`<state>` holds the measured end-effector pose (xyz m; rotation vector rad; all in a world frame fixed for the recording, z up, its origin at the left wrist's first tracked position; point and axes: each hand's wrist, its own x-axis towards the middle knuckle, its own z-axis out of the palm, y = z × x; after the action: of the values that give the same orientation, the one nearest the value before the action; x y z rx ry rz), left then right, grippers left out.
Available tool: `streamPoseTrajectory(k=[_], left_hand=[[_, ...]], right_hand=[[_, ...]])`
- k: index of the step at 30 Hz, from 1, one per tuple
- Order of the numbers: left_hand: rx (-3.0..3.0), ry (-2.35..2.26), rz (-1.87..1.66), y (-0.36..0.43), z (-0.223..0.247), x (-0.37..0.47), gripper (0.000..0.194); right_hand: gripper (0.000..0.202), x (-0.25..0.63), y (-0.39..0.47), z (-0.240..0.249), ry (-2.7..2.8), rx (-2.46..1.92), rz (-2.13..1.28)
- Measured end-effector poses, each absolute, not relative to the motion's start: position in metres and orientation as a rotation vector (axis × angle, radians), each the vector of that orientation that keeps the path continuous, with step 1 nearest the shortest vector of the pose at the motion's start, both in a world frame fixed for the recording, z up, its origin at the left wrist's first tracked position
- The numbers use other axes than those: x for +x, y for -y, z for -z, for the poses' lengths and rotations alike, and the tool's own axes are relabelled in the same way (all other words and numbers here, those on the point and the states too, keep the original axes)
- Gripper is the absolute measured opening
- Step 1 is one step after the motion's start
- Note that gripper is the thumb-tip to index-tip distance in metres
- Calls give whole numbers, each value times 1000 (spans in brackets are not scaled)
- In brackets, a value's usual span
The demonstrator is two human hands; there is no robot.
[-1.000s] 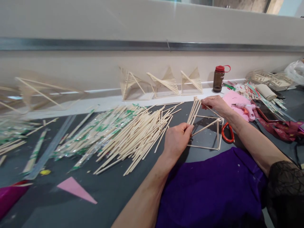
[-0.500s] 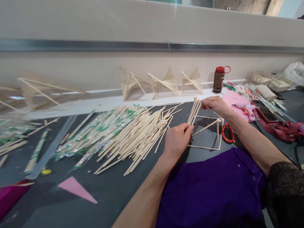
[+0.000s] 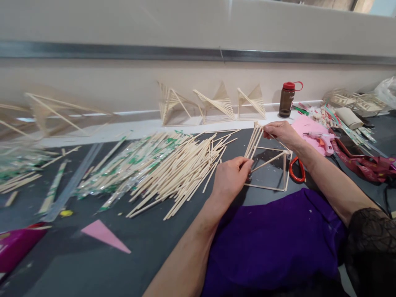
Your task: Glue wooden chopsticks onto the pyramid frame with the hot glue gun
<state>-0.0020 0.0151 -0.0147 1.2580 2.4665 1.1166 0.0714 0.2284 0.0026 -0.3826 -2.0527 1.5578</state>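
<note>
A stick frame (image 3: 268, 188) of thin pale wooden sticks stands on the dark table, with several slanting sticks side by side at its left. My left hand (image 3: 232, 175) pinches the lower end of these slanting sticks. At their upper end, my right hand (image 3: 280, 133) is closed on the frame's top corner, fingertips pressed together. To the left of my left hand lies a large loose pile of sticks (image 3: 182, 173). Red-handled scissors (image 3: 297, 170), partly hidden, rest just right of the frame, beneath my right forearm.
Finished-looking stick models (image 3: 216, 108) line the wall. A brown bottle (image 3: 286, 101) stands behind my right hand. Right of it are a glue gun (image 3: 324, 140) on pink sheet and a phone (image 3: 346, 142). Wrapped sticks (image 3: 123, 165), a ruler (image 3: 74, 181) and a pink triangle (image 3: 105, 235) lie left.
The whole view has shifted slightly, so most things appear a little higher. Both hands keep their hold on the stick frame, in nearly the same pose.
</note>
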Motion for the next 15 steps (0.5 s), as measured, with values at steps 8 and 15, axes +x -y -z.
streamPoseTrajectory(k=[8,15], left_hand=[[979,-2267,-1161,3,12,-7,33],[858,-2143,-1193,9,4,-7,27]], right_hand=[[22,72,-229,-4,2032,-416,-1584],[20,70,-239,5,1992,-378,-1603]])
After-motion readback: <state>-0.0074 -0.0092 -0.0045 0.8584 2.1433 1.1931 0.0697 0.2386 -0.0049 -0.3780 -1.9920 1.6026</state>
